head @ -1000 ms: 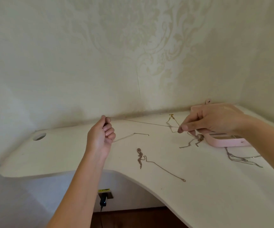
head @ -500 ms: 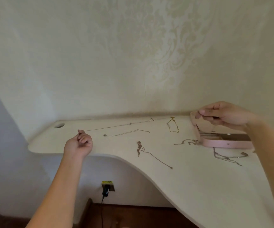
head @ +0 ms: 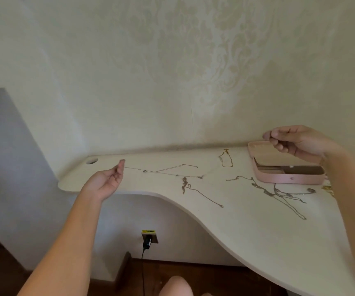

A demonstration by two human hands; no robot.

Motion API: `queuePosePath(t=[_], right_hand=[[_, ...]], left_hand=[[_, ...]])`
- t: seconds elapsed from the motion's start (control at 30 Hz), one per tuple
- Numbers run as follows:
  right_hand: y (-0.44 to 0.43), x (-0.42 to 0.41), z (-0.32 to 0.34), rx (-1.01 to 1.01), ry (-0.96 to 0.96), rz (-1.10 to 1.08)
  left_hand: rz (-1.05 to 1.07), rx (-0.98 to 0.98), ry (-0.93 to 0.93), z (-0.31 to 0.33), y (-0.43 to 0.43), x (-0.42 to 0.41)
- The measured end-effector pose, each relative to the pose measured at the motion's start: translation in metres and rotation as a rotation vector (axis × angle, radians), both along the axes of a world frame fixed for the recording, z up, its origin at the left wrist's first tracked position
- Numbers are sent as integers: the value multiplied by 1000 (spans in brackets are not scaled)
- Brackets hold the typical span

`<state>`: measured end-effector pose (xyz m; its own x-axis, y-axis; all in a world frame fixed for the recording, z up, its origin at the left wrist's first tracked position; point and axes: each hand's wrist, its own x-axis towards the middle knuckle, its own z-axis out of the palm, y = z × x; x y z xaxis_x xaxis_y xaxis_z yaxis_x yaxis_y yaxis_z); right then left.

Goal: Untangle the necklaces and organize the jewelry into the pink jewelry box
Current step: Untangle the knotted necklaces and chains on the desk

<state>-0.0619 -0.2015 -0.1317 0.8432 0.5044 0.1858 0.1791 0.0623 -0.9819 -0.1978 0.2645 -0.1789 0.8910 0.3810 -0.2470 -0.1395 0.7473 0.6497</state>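
The counter (head: 257, 231) ran along the wall, with a cable hole (head: 92, 161) at its far left corner. The jewelry box (head: 287, 178) lay open at the right rear, its lid on the wall side. A small necklace (head: 225, 160) lay left of the box, near the wall. Two long chains (head: 161, 173) crossed left of centre; one end lay at the fingertips of the left hand (head: 106, 182). A single necklace (head: 200, 192) lay in front of them. A tangle of necklaces (head: 279, 193) lay just in front of the box. The right hand (head: 296, 141) was above the lid. A wall outlet (head: 150, 237) sat below the counter.
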Motion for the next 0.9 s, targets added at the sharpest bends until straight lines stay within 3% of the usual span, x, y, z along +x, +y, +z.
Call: queuePosePath(t=[0.17, 0.27, 0.47, 0.53, 0.63, 0.8, 0.9], right_hand=[[5, -1, 18, 186, -155, -203], [10, -3, 34, 192, -219, -252], [23, -44, 82, -222, -344, -99], [26, -62, 96, -321, -385, -69], [26, -89, 114, -480, -457, -54], [31, -127, 128, -471, -475, -11], [38, -148, 122, -417, -512, -59]], left_hand=[[-324, 950, 552, 19, -12, -3], [-329, 1224, 566, 38, -20, 0], [-658, 1241, 71, 106, -94, -21], [-780, 1325, -12, 121, -117, -31], [-759, 1387, -85, 135, -139, -41], [-794, 953, -272, 133, -158, -57], [-969, 758, -423, 120, -161, -68]])
